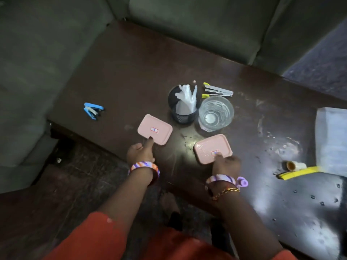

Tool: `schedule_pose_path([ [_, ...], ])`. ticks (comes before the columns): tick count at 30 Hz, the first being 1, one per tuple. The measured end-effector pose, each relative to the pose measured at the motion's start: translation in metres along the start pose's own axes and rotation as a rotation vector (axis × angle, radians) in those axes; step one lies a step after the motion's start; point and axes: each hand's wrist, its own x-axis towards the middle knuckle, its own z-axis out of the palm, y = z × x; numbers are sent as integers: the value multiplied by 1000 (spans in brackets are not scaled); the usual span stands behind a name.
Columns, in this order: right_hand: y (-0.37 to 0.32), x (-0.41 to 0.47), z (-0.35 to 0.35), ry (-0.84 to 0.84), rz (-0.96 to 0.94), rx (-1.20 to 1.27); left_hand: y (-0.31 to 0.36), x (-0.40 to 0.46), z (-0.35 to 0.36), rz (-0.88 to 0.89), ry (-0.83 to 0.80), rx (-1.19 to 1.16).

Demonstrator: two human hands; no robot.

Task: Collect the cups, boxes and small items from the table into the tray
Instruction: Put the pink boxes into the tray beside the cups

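Note:
Two flat pink boxes lie on the dark wooden table [120,76]. My left hand [140,152] grips the near edge of the left pink box [155,129], thumb on top. My right hand [226,164] holds the near edge of the right pink box [212,148], a finger on its label. Behind them stand a black mesh cup [183,107] stuffed with white plastic and a clear glass cup [216,113]. A grey and yellow stapler [217,90] lies behind the glass. A blue stapler [93,110] lies at the far left.
A small white bottle [295,166] and a yellow strip [298,173] lie at the right, beside a white plastic packet [332,139]. Wet smears mark the table's right half. A grey-green sofa [28,81] wraps the left and back. Dark floor lies below the near edge.

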Motion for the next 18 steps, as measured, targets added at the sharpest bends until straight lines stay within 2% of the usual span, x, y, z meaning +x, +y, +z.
schedule_pose_path([
  [2, 1, -11, 4, -1, -15, -4, 5, 16, 0, 3, 9, -25],
  [4, 1, -30, 7, -30, -124, -49, 10, 25, -2, 29, -14, -26],
  [8, -5, -65, 21, -219, -569, -172, 16, 33, -13, 96, -23, 8],
  [11, -31, -80, 35, -297, -861, -303, 25, 36, -14, 3, -64, -71],
  [14, -64, -88, 57, -307, -1063, -594, 39, 27, -8, -134, -132, -214],
  [16, -76, -89, 76, -291, -1134, -905, 43, 21, -6, -233, -189, -277],
  [18, -80, -90, 91, -279, -1178, -1097, 39, 20, -6, -255, -229, -273],
])
